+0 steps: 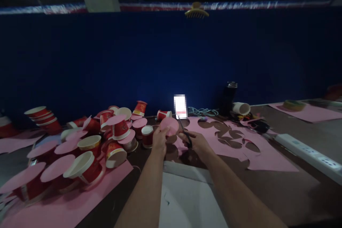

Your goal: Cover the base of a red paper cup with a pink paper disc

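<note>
Hands (160, 137) hold pink disc (169, 126), scissors (184, 131); cups (117, 130) paper-capped.

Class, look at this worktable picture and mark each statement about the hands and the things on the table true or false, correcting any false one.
1. The left hand holds a pink paper disc. True.
2. The right hand holds a glue stick. False: it holds scissors, their blades at the disc's edge.
3. The red paper cups are piled to the left of the hands. True.
4. The pink sheet to the right of the hands is uncut. False: round holes are cut out of it.
5. A white power strip lies at the right of the table. True.
</note>
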Motion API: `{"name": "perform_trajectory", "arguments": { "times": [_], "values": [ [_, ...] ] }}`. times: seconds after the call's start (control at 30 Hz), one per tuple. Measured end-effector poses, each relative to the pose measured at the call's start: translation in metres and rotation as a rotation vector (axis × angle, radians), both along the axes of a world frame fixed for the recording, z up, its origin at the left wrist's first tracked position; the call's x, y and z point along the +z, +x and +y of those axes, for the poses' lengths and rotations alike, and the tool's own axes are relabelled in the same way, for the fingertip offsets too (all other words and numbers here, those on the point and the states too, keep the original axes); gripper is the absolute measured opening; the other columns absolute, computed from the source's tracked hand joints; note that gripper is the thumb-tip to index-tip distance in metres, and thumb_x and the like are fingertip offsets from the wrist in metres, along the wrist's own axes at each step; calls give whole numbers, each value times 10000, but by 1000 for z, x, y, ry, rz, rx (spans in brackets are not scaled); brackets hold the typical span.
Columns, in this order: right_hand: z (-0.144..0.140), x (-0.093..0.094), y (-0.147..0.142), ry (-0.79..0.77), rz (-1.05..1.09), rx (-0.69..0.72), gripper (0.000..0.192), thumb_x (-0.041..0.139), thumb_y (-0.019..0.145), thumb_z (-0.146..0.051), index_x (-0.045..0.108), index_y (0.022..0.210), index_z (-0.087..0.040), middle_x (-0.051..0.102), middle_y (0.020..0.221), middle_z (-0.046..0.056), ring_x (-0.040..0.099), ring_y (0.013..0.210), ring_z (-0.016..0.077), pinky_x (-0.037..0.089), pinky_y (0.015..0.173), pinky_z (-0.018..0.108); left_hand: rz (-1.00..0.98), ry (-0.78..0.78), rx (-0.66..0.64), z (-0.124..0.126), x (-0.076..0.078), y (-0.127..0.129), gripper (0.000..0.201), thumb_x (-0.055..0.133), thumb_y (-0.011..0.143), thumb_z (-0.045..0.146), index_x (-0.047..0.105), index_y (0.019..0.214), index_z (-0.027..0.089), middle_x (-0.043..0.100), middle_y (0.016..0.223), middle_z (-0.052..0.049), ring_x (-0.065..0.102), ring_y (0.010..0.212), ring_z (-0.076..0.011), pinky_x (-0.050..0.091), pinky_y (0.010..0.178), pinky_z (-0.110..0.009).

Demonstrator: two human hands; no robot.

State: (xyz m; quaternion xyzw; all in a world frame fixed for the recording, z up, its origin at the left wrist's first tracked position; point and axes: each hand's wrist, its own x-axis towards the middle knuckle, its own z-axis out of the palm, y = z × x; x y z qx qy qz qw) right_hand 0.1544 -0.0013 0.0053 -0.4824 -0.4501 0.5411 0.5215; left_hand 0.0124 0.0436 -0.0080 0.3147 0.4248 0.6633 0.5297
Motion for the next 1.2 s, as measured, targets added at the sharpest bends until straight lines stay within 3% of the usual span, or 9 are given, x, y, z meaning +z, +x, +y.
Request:
{"name": "perform_trajectory", "arguments": {
  "times": [0.4, 0.67, 0.83, 1.2],
  "values": [
    [4, -2, -1, -3, 67, -32, 424, 787, 552, -375, 725, 888, -125, 585, 615, 1, 483, 548, 92, 365, 511, 219, -56, 4, -33, 9, -13, 0, 488, 796, 488, 322, 641, 899, 111, 650, 729, -38, 572, 610, -129, 419, 548, -239],
    [0, 1, 1, 10, 25, 10, 455, 768, 576, -369, 718, 959, -129, 580, 610, 0, 487, 549, 99, 343, 493, 217, -15, -48, -59, 1, -6, 1, 418, 779, 520, 293, 631, 868, 116, 581, 584, 20, 425, 411, -48, 249, 382, -182],
    [0, 2, 4, 24, 40, 24, 487, 761, 595, -395, 714, 998, -125, 589, 632, 4, 488, 546, 92, 358, 511, 219, -85, -63, -57, -3, -1, 1, 382, 785, 501, 259, 616, 813, 117, 617, 624, 1, 517, 485, -69, 367, 456, -186],
    [-1, 2, 6, 5, 22, 112, 477, 778, 616, -357, 708, 1031, -132, 587, 622, -3, 500, 562, 93, 372, 545, 225, -33, -29, -53, -1, -4, 1, 426, 814, 487, 348, 637, 802, 122, 620, 663, 2, 534, 527, -75, 384, 496, -201]
  ]
}}
